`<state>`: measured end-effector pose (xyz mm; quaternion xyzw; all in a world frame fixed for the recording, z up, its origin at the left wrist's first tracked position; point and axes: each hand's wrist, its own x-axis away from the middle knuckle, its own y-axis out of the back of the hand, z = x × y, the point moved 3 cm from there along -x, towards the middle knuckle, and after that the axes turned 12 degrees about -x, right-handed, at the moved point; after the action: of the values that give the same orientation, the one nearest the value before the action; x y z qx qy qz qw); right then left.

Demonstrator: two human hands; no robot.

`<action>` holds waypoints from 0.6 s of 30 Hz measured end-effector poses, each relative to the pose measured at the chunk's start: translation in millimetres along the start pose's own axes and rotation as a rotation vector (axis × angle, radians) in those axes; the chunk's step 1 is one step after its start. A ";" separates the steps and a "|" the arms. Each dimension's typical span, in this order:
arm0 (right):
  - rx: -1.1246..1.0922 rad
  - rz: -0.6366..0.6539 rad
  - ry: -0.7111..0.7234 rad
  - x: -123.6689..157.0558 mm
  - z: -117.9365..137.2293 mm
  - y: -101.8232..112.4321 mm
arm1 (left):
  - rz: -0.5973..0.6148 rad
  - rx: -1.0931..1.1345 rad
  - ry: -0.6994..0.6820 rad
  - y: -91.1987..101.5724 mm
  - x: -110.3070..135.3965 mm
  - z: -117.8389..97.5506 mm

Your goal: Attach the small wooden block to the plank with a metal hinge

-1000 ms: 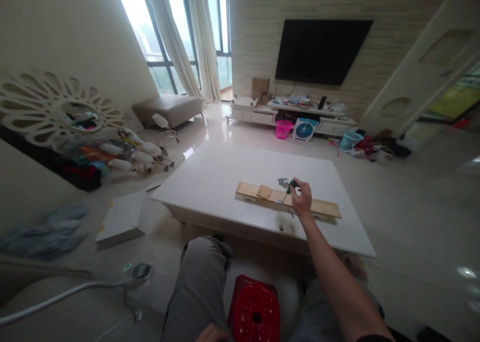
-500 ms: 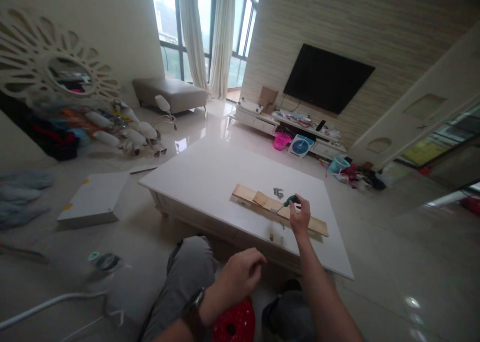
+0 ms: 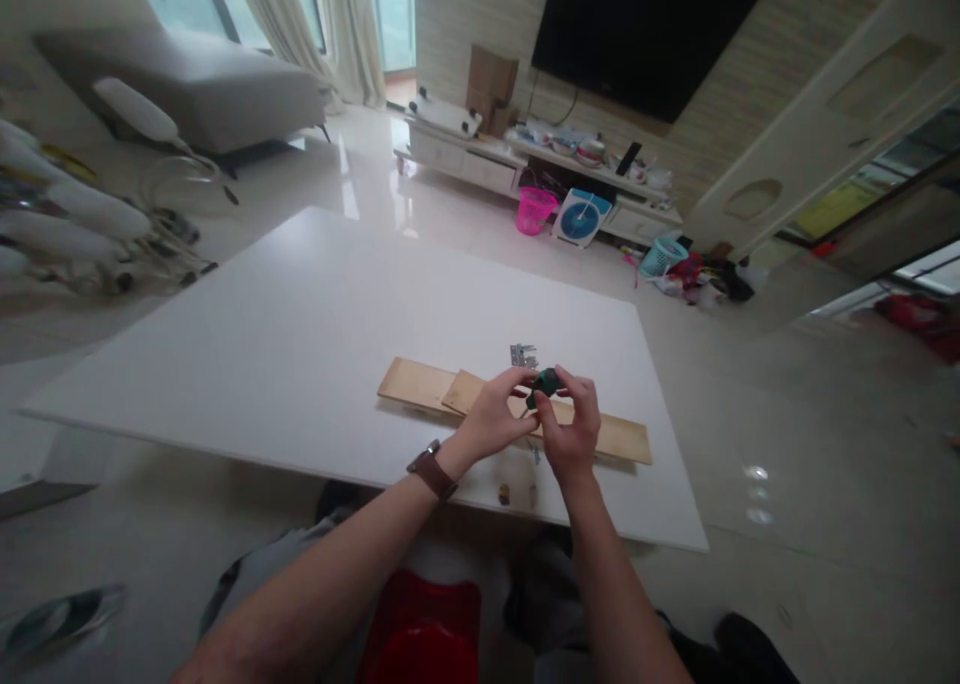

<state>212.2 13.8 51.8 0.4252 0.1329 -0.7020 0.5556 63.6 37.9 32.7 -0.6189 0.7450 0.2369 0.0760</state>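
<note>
My right hand (image 3: 571,427) is closed on a green-handled screwdriver (image 3: 543,385) over a long wooden board (image 3: 420,386) lying on the white table (image 3: 300,344). My left hand (image 3: 495,416), with a watch on the wrist, pinches at the screwdriver's shaft from the left; what its fingertips hold is hidden. A shorter wooden piece (image 3: 466,392) lies on top of the board. A small pile of metal hardware (image 3: 523,354) sits just behind the board. Two small parts (image 3: 517,491) lie near the table's front edge below my hands.
A red stool (image 3: 424,629) stands between my knees. Beyond the table are a pink basket (image 3: 535,210), a blue fan (image 3: 580,218), a TV stand (image 3: 480,159) and a wall TV (image 3: 645,24). A grey sofa (image 3: 187,84) is at the far left.
My left hand rose from my lap and joined the right hand at the screwdriver. The view moved closer to the table and tilted down.
</note>
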 end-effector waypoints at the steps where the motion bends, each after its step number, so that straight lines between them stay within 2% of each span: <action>1: -0.011 -0.018 -0.007 -1.6 -0.9 -0.4 | 0.004 0.020 -0.015 -0.7 -3.6 1.0; 5: -0.067 -0.022 -0.043 1.8 -3.4 -0.8 | -0.019 0.010 -0.047 0.2 -10.2 3.8; 11: -0.156 -0.001 -0.176 11.2 -7.4 0.2 | 0.054 0.138 -0.019 -0.2 -9.1 9.0; 18: -0.120 -0.139 -0.235 9.6 1.5 1.5 | 0.051 0.053 -0.056 -4.5 -2.5 8.7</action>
<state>212.6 5.9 46.0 0.2960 0.1380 -0.7745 0.5417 66.9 43.5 24.9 -0.5908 0.7640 0.2363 0.1071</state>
